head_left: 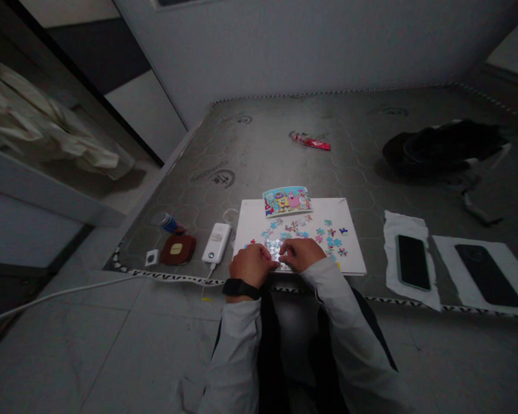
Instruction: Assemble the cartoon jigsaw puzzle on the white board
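Both of my hands meet at the near edge of a white board [356,253] strewn with jigsaw puzzle pieces [331,233]. My left hand [252,264], a black band on its wrist, has its fingers closed at a patch of bright, glaring puzzle pieces [274,247]. From the other side my right hand [302,254] pinches at the same patch, its fingertips close to the left thumb. The fingers mostly hide the small pieces between them. Behind the loose pieces, a colourful cartoon picture card [287,202] lies at the board's far edge.
Left of the board are a white power bank [216,244] with a cable, a brown case [178,250], a small white cube [152,257] and a blue can [168,222]. Two phones [413,261] lie right. Farther back are a red packet [311,141] and a black bag [444,146].
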Available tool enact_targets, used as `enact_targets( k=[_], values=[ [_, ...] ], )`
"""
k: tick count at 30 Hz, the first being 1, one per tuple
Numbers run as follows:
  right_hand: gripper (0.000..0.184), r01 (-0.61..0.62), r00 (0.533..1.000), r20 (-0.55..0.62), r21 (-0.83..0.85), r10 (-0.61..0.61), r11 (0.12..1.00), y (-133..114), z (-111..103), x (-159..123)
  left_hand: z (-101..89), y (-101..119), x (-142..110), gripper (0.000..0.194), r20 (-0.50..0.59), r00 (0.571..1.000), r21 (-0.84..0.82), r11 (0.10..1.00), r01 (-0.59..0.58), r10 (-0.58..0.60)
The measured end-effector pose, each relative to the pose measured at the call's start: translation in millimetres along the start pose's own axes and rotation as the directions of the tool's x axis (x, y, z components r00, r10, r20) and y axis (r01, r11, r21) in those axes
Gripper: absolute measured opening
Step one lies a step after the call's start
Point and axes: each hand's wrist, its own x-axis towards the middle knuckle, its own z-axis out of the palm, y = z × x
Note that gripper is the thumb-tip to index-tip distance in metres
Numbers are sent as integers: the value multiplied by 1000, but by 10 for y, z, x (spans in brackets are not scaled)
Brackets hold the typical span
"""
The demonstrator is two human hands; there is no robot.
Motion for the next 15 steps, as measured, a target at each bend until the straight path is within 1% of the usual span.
enact_targets(
  k=[6, 15],
  values=[
    [9, 2, 1000, -1, 12, -2, 1000, 2, -3, -2, -6, 6, -12, 24, -16, 1000, 27, 1000, 8, -7],
    [8, -10, 1000, 11, 1, 10, 1000, 9, 8, 9, 6, 12, 7, 24, 14, 1000, 18, 1000, -1, 1]
  ],
)
